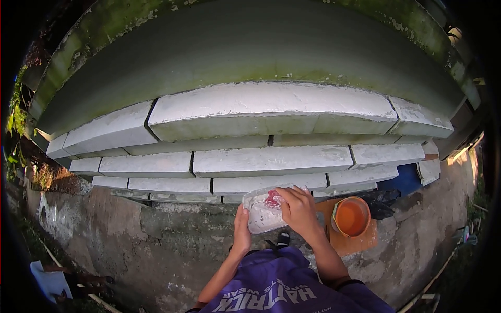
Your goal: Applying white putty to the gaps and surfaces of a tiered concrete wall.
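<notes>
Tub (262, 230), longer left to right | left hand (242, 228) holds left edge | right hand (298, 208), nearer, grips red thing (271, 199) inside, poking left

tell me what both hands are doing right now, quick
Left hand: holding the white-smeared shallow tray by its left side.
Right hand: closed on a small red object over the tray; its exact kind cannot be told.

left hand (241, 229): bare | right hand (300, 208): bare | shirt (266, 266): purple, white block lettering (271, 298) | right sleeve (360, 296): dark-edged
</notes>
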Demonstrator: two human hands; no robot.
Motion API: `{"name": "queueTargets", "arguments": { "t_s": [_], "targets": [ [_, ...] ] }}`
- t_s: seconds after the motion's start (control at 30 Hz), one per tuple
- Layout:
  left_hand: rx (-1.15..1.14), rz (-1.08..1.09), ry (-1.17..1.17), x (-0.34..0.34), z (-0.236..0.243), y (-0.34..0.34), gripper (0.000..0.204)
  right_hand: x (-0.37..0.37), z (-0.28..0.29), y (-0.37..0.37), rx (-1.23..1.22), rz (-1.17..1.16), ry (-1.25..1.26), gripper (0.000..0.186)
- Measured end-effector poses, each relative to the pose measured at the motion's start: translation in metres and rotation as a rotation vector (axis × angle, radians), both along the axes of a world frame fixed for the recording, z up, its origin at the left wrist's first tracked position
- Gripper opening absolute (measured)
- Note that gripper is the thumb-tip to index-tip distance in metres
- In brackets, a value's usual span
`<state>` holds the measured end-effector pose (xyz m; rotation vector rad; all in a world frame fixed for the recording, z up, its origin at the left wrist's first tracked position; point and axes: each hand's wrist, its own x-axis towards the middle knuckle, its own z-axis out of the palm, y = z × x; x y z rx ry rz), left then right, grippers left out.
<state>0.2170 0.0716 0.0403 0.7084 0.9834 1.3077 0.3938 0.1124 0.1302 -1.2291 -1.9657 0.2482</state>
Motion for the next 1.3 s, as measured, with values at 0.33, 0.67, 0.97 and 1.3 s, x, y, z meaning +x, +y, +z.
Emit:
{"name": "queueTargets", "arguments": {
  "t_s": [0.33, 0.67, 0.97, 1.3],
  "targets": [
    [-0.019, 0.022, -0.028, -0.002, -0.004, -0.002, 0.055, 0.015, -0.014, 0.007, -0.237, -0.25, 0.42, 0.027],
    [-0.037, 0.08, -0.065, -0.001, -0.021, 0.002, 0.058, 0.033, -0.029, -0.002, -0.205, -0.164, 0.656, 0.023],
    [0.075, 0.028, -0.004, -0.007, -0.01, 0.003, 0.056, 0.014, -0.012, -0.017, 0.104, 0.054, 0.002, 0.025],
    [0.071, 0.014, -0.039, -0.027, -0.013, -0.007, 0.058, 0.0, -0.016, -0.032, 0.068, 0.027, -0.071, 0.025]
  ]
}}
